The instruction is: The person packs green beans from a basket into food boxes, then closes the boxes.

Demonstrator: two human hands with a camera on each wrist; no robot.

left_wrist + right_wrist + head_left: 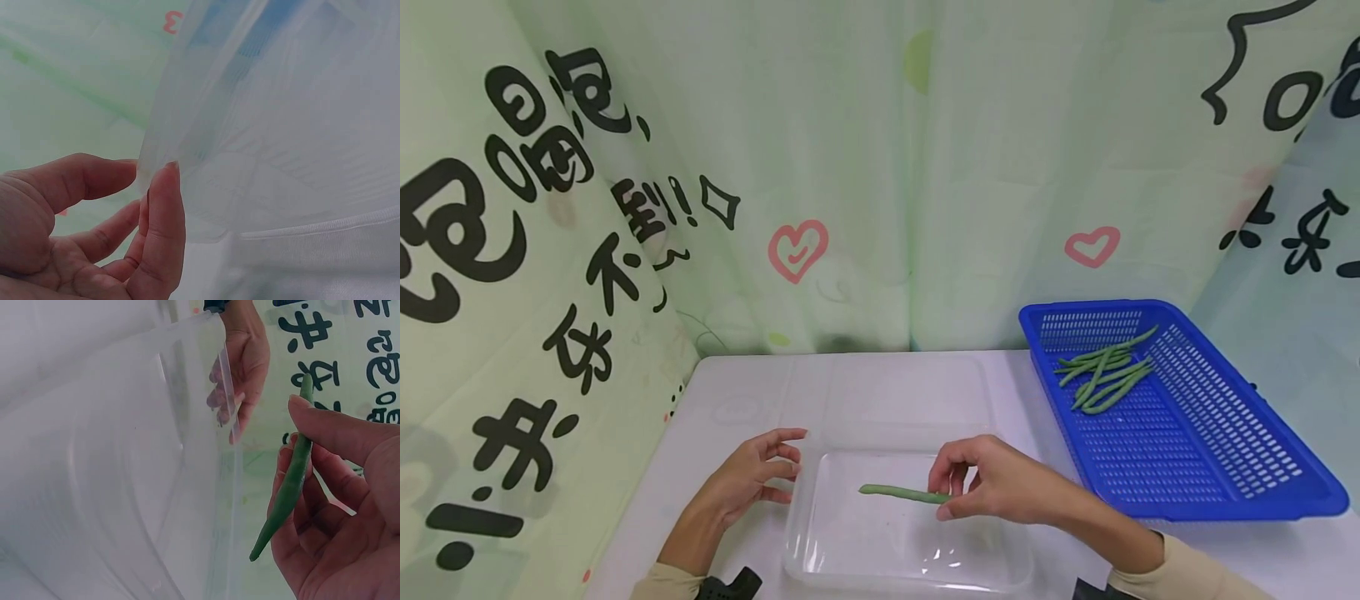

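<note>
My right hand (992, 483) pinches a green bean (898, 493) between thumb and fingers, holding it over a clear plastic container (910, 575). Seen from the right wrist, the green bean (290, 487) slants past the fingertips, both ends free. My left hand (748, 475) is at the container's left side, its fingers loosely bent and touching or nearly touching the wall. In the left wrist view the left hand (106, 231) has its fingertips close to the transparent wall (206, 187); exact contact is hard to tell.
A blue perforated basket (1195, 475) stands on the right of the white table (737, 408), with several green beans (1105, 367) near its back. A pale green curtain (865, 167) with black lettering and pink hearts hangs behind and along the left.
</note>
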